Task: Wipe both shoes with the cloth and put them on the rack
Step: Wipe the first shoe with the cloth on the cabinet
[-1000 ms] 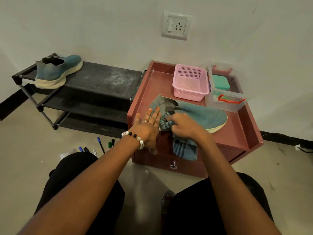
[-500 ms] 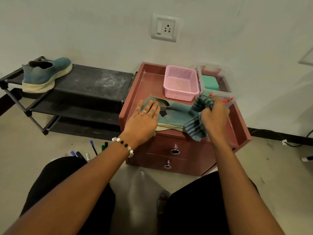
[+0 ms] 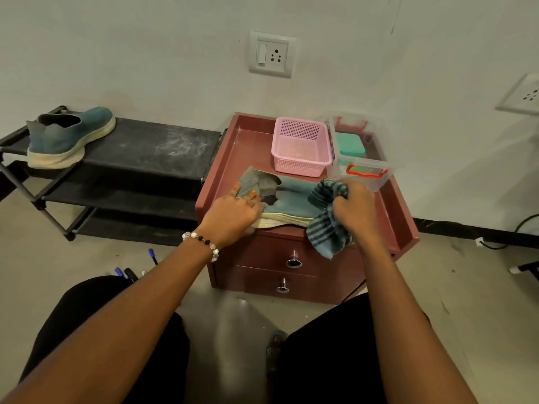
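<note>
**Second shoe under the cloth, first one already on the rack**

My left hand [image 3: 233,209] presses down on the heel end of the blue shoe [image 3: 291,196], fingers fairly straight over the collar, pinning it on the top of the red drawer unit [image 3: 399,228] in the middle of the frame. My right hand [image 3: 354,207] is bunched tight around the striped cloth [image 3: 326,228] at the toe end, with a loose tail of the cloth hanging over the front edge above the drawers. The other shoe [image 3: 68,137] sits on the top shelf of the black rack [image 3: 157,147] at the upper left, so I judge this as the second wipe, with only the carry to the rack left after it.

What worries me is the edge. The shoe's pale sole lies right along the front lip, and a hard stroke toward me could slide it off onto the floor. Behind the toe, the pink basket [image 3: 300,150] and the clear box [image 3: 364,158] stand very near my right hand; a wide sweep could knock them back. The dangling tail might also snag a drawer knob [image 3: 293,261].
</note>
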{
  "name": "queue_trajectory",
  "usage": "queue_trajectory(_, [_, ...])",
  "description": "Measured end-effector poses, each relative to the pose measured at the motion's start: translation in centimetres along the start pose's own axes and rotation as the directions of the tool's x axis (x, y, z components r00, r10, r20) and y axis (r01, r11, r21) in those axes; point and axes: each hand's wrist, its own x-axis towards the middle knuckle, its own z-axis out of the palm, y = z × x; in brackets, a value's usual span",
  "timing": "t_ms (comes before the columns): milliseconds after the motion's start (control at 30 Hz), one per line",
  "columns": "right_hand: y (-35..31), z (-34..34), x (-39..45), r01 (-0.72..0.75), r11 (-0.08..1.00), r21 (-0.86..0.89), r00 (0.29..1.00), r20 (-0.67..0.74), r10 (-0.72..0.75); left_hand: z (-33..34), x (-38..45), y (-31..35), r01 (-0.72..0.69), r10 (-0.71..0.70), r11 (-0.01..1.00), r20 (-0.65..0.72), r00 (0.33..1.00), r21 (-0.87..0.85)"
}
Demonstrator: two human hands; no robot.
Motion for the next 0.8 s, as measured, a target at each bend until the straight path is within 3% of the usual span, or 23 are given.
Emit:
queue_trajectory(167, [-1.5, -0.7, -1.0, 0.053, 0.998, 0.041, 0.970, -0.239, -0.042, -1.2, -1.2, -1.7, 0.049, -0.061, 0.963, -0.038, 0.997, -0.264])
queue_trajectory(233, [-2.3, -0.1, -1.7, 0.079, 0.996, 0.036, 0.969, -0.238, -0.068, -1.0, -1.6, -2.3, 0.056, -0.092, 0.920, -0.074, 0.993, -0.388])
queue_trajectory(300, [-3.0, 1.5, -2.5, 0.112, 0.994, 0.009, 0.982, -0.156, -0.109, -1.0, -1.6, -2.6, 0.063, -0.123, 0.865, -0.088, 0.988, -0.498])
queue_trajectory(367, [-3.5, 4.4, -3.4, 0.235, 0.969, -0.080, 0.972, 0.003, -0.235, -1.0, -1.4, -2.8, 0.077, -0.157, 0.805, -0.087, 0.984, -0.588])
queue_trajectory(500, [-4.9, 8.6, -4.9, 0.522, 0.840, -0.146, 0.818, 0.364, -0.445, -0.2, -1.0, -3.2, 0.115, -0.181, 0.753, -0.035, 0.983, -0.647])
queue_trajectory(600, [-4.5, 7.4, -3.5, 0.650, 0.731, -0.208, 0.723, 0.464, -0.511, -0.1, -1.0, -3.7, 0.129, -0.165, 0.708, 0.015, 0.986, -0.695])
queue_trajectory(800, [-0.7, 3.5, 0.0, 0.491, 0.737, -0.464, 0.871, 0.285, -0.401, 0.0, -1.7, -4.9, 0.205, -0.232, 0.605, 0.075, 0.970, -0.769])
